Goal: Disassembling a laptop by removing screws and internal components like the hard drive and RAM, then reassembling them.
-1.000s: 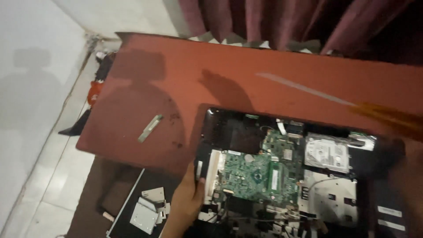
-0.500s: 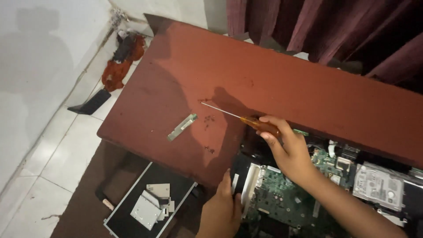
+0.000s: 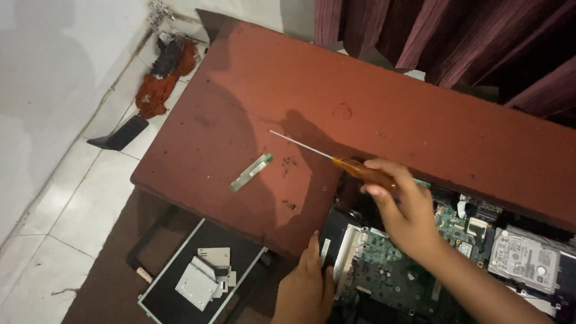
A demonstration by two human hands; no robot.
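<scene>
My right hand [image 3: 403, 207] grips the orange handle of a long screwdriver [image 3: 336, 159], whose thin metal shaft points up-left over the red-brown table [image 3: 312, 90]. My left hand [image 3: 305, 287] rests at the table's near edge, fingers on the left corner of an opened laptop base [image 3: 333, 237]. Its green circuit board [image 3: 396, 279] lies bare under my right wrist. A silver hard drive [image 3: 527, 260] sits in the base at the far right. A small green circuit strip [image 3: 251, 172] lies loose on the table left of the screwdriver tip, with a few tiny dark screws near it.
On the floor below the table lies a flat dark panel [image 3: 180, 288] with metal brackets [image 3: 204, 277] on it. A red cloth [image 3: 157, 90] and a dark slab [image 3: 118, 133] lie by the white wall. Maroon curtains [image 3: 456, 36] hang behind the table.
The view has swung left and down across the frames. My right hand has come in with the screwdriver and now holds it over the laptop's left corner; my left hand stays at that corner.
</scene>
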